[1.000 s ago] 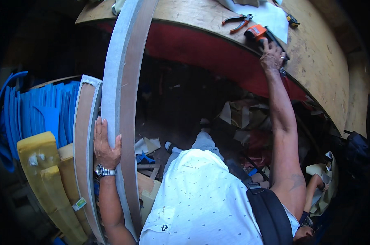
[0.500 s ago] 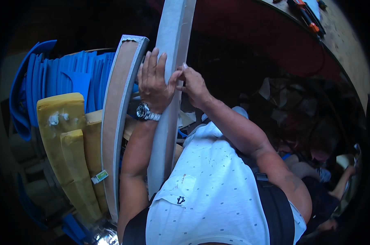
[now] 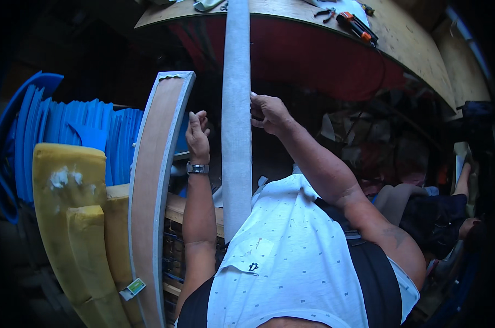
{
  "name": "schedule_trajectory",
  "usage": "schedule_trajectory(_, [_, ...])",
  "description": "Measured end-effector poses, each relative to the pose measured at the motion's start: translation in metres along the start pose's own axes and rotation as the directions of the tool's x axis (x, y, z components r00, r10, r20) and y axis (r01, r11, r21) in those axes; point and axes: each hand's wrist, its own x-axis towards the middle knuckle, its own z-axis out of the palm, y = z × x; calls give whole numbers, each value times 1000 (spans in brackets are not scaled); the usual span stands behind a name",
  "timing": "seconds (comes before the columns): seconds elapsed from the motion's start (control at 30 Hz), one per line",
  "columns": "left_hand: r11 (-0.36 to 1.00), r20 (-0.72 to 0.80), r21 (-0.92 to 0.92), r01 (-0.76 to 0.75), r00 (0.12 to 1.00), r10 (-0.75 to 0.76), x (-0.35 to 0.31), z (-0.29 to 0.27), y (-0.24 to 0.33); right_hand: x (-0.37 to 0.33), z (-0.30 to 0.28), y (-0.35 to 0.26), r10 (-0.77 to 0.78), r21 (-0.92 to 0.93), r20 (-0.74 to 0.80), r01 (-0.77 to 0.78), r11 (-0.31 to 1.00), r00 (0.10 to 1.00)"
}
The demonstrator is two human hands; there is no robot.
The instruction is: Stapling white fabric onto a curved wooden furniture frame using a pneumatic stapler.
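Observation:
A long grey fabric-covered strip (image 3: 237,120) stretches from my chest up to the worktop's edge. My right hand (image 3: 270,113) is at its right side, fingers curled and fingertips against the edge. Whether a small bit of fabric is pinched there is hidden. To the strip's left, a little apart from it, my left hand (image 3: 198,136) is raised with its fingers loosely bent and nothing visible in them. Left of that hand stands a curved, grey-edged panel (image 3: 153,158) with a brown face.
Blue foam sheets (image 3: 75,128) and yellow foam pieces (image 3: 67,202) stand at the left. A wooden worktop (image 3: 406,60) spans the far side, carrying an orange-and-black tool (image 3: 358,28) and pliers (image 3: 326,15). Another person's arm (image 3: 463,180) shows at the right.
My left hand has come off the strip and now sits beside it, turned with fingers bent. The right hand has moved apart from the left. The view has shifted, showing more worktop.

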Motion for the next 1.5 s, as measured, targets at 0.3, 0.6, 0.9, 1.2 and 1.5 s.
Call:
schedule_trajectory(0.3, [968, 31, -126, 218, 976, -216, -49, -88, -28, -45, 70, 18, 19, -49, 70, -16, 999, 997])
schedule_trajectory(0.6, [924, 72, -198, 327, 945, -319, -63, -102, -68, -44, 96, 34, -61, -101, 38, 65, 993, 997])
schedule_trajectory(0.9, [871, 334, -226, 436, 875, -351, -51, -86, -120, -12, 114, 50, -153, -201, -153, 121, 972, 976])
schedule_trajectory(1.2, [650, 608, -205, 732, 615, -501, 23, -85, -91, 13, 134, 58, -266, -272, -137, 222, 936, 954])
schedule_trajectory(1.5, [956, 463, -189, 225, 879, -116, 235, 2, -61, 91, 115, 75, -414, -189, -25, 403, 896, 910])
